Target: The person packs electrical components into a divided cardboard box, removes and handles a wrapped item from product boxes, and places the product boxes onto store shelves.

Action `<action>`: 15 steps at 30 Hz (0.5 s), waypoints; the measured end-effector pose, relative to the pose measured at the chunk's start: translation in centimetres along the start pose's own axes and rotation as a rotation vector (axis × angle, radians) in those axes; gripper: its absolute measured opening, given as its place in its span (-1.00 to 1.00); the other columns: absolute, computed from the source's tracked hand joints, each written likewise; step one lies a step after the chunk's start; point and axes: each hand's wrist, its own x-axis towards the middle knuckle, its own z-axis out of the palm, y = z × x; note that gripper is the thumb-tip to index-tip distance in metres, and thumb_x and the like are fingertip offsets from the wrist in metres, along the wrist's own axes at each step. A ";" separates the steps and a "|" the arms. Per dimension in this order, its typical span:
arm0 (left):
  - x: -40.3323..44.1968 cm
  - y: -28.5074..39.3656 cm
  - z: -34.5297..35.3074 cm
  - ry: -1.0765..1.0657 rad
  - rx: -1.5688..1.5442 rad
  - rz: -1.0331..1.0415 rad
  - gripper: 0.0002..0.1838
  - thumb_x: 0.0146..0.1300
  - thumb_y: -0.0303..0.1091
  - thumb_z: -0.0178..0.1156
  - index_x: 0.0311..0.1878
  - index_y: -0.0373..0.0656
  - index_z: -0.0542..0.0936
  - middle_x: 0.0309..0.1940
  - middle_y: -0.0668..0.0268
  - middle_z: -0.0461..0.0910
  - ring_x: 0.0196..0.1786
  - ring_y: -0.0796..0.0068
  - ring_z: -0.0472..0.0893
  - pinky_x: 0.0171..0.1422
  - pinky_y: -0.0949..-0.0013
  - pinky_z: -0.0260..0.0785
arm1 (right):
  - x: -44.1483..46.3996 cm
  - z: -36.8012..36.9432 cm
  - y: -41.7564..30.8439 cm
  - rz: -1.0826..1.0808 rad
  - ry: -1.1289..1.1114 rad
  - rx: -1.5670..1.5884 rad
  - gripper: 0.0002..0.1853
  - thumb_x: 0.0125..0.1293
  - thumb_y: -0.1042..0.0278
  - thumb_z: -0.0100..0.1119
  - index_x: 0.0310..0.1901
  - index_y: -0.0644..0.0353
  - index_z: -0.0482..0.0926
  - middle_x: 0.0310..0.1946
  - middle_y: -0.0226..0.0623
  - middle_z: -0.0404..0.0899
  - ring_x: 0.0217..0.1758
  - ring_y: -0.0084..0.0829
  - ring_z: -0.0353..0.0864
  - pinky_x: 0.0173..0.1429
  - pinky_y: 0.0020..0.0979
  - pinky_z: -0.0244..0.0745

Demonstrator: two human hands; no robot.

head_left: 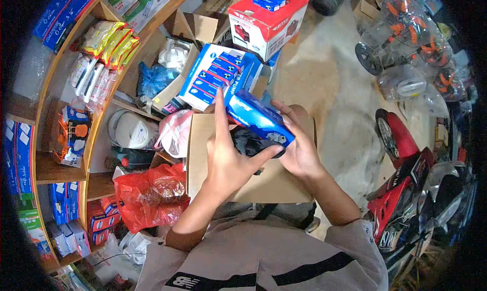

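Between my hands is a small blue printed box (261, 116), tilted over a brown cardboard carton (264, 187). My right hand (303, 151) grips the box along its right side and lower end. A black object (249, 143) lies against the box's near side; its kind is hard to make out. My left hand (227, 161) has its thumb over this object and its index finger stretched up beside the box. The left hand's other fingers are mostly hidden. Just beyond the box stands a larger blue and white pump carton (200, 70) with several small blue boxes (215, 78) on top.
A red and white carton (266, 24) stands behind, with a small blue box on it. Wooden shelves (86, 174) with packaged goods curve along the left. A red plastic bag (152, 194) lies left of the cardboard carton. A red motorcycle (401, 174) stands at right.
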 end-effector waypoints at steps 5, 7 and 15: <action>1.1 -0.8 -0.9 0.009 0.211 0.142 0.02 -0.09 -0.23 0.73 0.36 -0.33 0.30 -0.11 -0.06 0.73 -0.03 0.08 0.78 0.11 0.16 0.64 | 0.2 -0.8 0.6 0.077 0.014 0.039 -0.48 0.60 0.25 0.06 0.48 0.28 0.36 0.36 -0.11 0.52 0.38 -0.25 0.57 0.45 -0.11 0.51; 1.3 -1.4 -1.1 0.032 0.117 0.087 -0.12 -0.03 -0.24 0.71 0.29 -0.33 0.40 -0.16 0.00 0.75 -0.06 0.19 0.78 0.11 0.17 0.63 | 0.1 -0.8 0.4 0.112 -0.013 0.058 -0.49 0.60 0.26 0.07 0.47 0.30 0.38 0.32 -0.10 0.56 0.35 -0.24 0.60 0.45 -0.13 0.53; 2.7 -2.6 -3.1 0.115 0.056 -0.069 -0.58 0.29 -0.21 0.47 0.01 -0.38 0.66 -0.27 0.14 0.76 -0.20 0.48 0.69 -0.02 0.33 0.54 | -0.4 -0.7 0.4 0.134 -0.158 0.012 -0.41 0.59 0.32 0.08 0.54 0.32 0.22 0.29 -0.01 0.55 0.16 -0.12 0.73 0.24 0.01 0.71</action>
